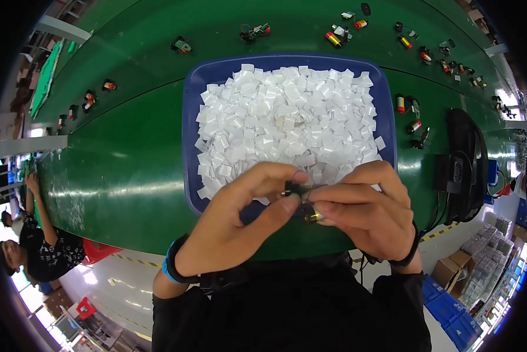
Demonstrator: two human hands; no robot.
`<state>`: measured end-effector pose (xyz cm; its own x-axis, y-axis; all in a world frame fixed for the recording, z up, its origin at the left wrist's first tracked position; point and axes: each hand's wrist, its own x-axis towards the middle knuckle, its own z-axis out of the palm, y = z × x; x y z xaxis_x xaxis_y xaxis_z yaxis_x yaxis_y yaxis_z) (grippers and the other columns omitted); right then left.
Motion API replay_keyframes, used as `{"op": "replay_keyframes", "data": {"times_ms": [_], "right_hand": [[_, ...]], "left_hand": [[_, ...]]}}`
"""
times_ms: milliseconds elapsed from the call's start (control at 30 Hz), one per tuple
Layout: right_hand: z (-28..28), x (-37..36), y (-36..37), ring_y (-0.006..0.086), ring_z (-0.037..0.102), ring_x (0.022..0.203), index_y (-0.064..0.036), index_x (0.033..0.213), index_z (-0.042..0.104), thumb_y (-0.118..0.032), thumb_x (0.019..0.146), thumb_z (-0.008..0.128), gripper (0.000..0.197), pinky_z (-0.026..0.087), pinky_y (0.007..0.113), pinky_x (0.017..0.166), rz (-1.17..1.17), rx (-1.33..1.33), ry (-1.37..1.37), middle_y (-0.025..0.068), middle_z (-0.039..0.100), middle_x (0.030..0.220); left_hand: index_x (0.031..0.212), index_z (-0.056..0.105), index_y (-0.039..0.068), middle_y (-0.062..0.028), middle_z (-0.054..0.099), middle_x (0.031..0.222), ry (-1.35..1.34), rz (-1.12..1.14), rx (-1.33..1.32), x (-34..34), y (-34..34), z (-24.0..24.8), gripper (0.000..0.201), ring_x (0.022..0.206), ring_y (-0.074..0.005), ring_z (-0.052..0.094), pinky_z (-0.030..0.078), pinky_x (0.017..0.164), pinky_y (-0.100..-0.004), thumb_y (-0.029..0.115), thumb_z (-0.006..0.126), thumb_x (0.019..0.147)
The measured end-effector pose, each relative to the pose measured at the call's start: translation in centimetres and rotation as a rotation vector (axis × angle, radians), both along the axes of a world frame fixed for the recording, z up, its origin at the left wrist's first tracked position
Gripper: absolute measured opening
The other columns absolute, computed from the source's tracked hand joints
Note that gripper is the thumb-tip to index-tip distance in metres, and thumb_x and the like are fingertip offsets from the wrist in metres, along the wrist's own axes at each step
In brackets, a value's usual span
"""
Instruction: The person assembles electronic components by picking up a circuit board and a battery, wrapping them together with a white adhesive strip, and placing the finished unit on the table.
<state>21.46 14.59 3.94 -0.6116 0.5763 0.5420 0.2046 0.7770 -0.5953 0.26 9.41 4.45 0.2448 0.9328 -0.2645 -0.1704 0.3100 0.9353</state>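
Observation:
Over the near edge of a blue tray [188, 138], both hands meet around a small electronic assembly. My left hand [240, 205] pinches a black part [294, 189] of it between thumb and fingers, and a thin purple wire loops above. My right hand [366, 211] is closed on the other side of the assembly, by a gold and black cylindrical part [312, 215]. Fingers hide much of the assembly, including how its parts join. Many white square pieces [257, 129] fill the tray in a loose heap.
The tray rests on a green table [128, 158]. Several small circuit boards with red and yellow cylinders, such as a cylinder [333, 39], lie along the far side and right. A black bag [466, 141] stands at the right. Another person [40, 234] works at the far left.

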Motion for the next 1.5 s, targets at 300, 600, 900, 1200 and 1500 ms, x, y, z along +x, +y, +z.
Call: {"op": "replay_keyframes", "data": {"times_ms": [300, 600, 900, 1200, 1500], "right_hand": [[1.0, -0.2, -0.5, 0.0183, 0.059, 0.075, -0.0049, 0.085, 0.072, -0.004, 0.060, 0.083, 0.027, 0.047, 0.027, 0.056, -0.055, 0.196, -0.144, 0.0029, 0.072, 0.090], [1.8, -0.5, -0.6, 0.0164, 0.060, 0.074, -0.0033, 0.091, 0.070, -0.002, 0.063, 0.084, 0.032, 0.047, 0.025, 0.062, -0.147, 0.085, -0.027, 0.0065, 0.068, 0.095], [-0.4, -1.4, -3.2, 0.0139, 0.063, 0.071, 0.0007, 0.104, 0.065, 0.003, 0.072, 0.081, 0.036, 0.049, 0.026, 0.065, -0.140, -0.533, 0.269, 0.0145, 0.067, 0.097], [-1.3, -1.9, -3.0, 0.0178, 0.067, 0.075, 0.0023, 0.100, 0.066, 0.008, 0.072, 0.078, 0.030, 0.052, 0.024, 0.066, -0.075, -0.378, 0.315, 0.0134, 0.068, 0.092], [-1.2, -2.0, -2.8, 0.0178, 0.068, 0.071, 0.0030, 0.102, 0.064, 0.010, 0.073, 0.077, 0.032, 0.051, 0.024, 0.063, -0.078, -0.478, 0.371, 0.0139, 0.067, 0.088]], "left_hand": [[0.121, 0.054, -0.003, -0.0104, 0.063, 0.115, 0.182, -0.086, -0.021, 0.4, -0.9, -0.2, 0.035, 0.097, -0.0137, 0.064, 0.054, 0.078, -0.0253, -0.009, 0.056, 0.087], [0.122, 0.055, -0.002, -0.0154, 0.066, 0.113, 0.003, 0.076, 0.141, 0.4, -1.5, -1.1, 0.035, 0.099, -0.0185, 0.066, 0.058, 0.074, -0.0271, -0.005, 0.064, 0.088], [0.122, 0.056, -0.005, -0.0189, 0.065, 0.116, 0.221, 0.141, 0.485, 0.3, -1.8, -2.2, 0.037, 0.099, -0.0202, 0.066, 0.058, 0.075, -0.0277, -0.005, 0.067, 0.086], [0.121, 0.058, -0.005, -0.0182, 0.066, 0.112, 0.191, 0.149, 0.393, 0.1, -2.4, -2.6, 0.037, 0.092, -0.0190, 0.067, 0.057, 0.070, -0.0264, -0.005, 0.068, 0.085], [0.120, 0.060, -0.005, -0.0171, 0.067, 0.109, 0.277, 0.194, 0.498, 0.4, -2.4, -2.6, 0.039, 0.088, -0.0180, 0.067, 0.056, 0.067, -0.0259, -0.003, 0.071, 0.083]]}}
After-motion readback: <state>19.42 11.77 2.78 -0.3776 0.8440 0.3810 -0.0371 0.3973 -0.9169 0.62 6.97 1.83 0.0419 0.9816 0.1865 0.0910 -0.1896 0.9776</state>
